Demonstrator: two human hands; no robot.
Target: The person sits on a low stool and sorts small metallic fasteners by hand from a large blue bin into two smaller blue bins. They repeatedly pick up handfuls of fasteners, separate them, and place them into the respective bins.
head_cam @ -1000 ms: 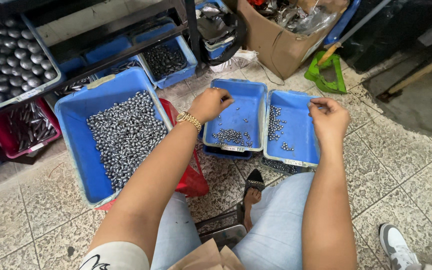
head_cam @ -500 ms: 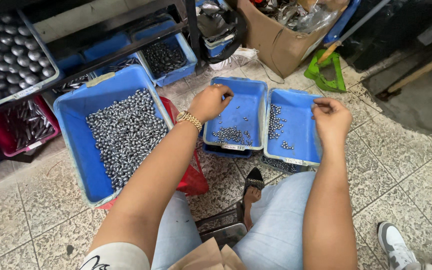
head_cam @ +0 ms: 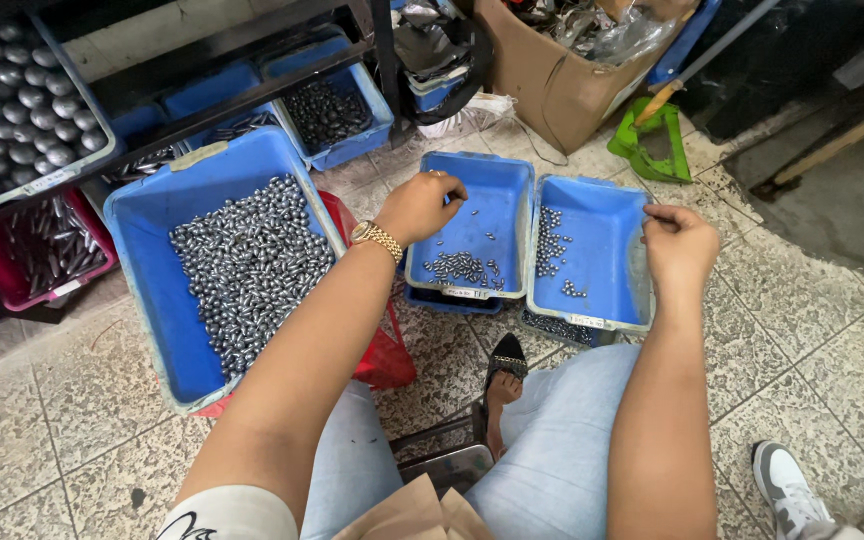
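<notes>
Three bins sit side by side on the floor: large bin left, middle bin between, right bin touching it; cardboard box behind them.

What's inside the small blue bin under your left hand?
The middle blue bin holds a loose cluster of small grey metal pieces near its front wall. The left hand covers the bin's left edge, so anything beneath it is hidden.
</notes>
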